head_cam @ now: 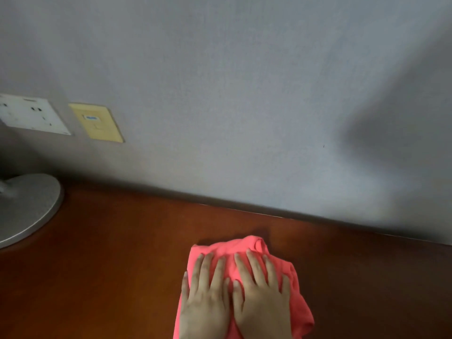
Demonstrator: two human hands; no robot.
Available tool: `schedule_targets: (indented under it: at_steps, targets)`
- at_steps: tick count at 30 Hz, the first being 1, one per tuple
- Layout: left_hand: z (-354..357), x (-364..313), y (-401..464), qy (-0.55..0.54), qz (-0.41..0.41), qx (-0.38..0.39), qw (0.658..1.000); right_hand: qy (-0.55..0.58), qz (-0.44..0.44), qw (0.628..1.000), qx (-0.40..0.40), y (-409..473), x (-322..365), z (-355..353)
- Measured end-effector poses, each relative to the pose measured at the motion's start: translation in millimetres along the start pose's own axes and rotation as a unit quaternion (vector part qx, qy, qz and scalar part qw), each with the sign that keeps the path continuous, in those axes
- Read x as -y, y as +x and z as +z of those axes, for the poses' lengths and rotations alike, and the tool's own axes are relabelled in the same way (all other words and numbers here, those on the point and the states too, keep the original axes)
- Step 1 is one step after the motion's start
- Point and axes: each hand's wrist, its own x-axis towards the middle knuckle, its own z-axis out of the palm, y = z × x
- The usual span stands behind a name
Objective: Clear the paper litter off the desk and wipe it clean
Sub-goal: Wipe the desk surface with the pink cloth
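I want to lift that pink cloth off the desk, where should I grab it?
Pinch the bunched far edge of the pink cloth, coming from above. It humps up there, clear of both hands pressing it flat onto the desk.

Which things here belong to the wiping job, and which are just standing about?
In the job: pink cloth, left hand and right hand pressing flat on it, desk.

Just there: round metal stand base, white socket plate, yellow wall plate. No paper litter in view.
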Motion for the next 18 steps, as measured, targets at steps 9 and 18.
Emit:
schedule_targets:
  at_steps: [9,18]
  targets:
    - [-11,44,63,-0.025,-0.099,0.001,0.995,0.048,-0.055,0.994,0.076,78,44,19]
    - [-23,60,154,-0.034,-0.029,0.000,0.999,0.074,-0.018,0.995,0.060,158,49,29]
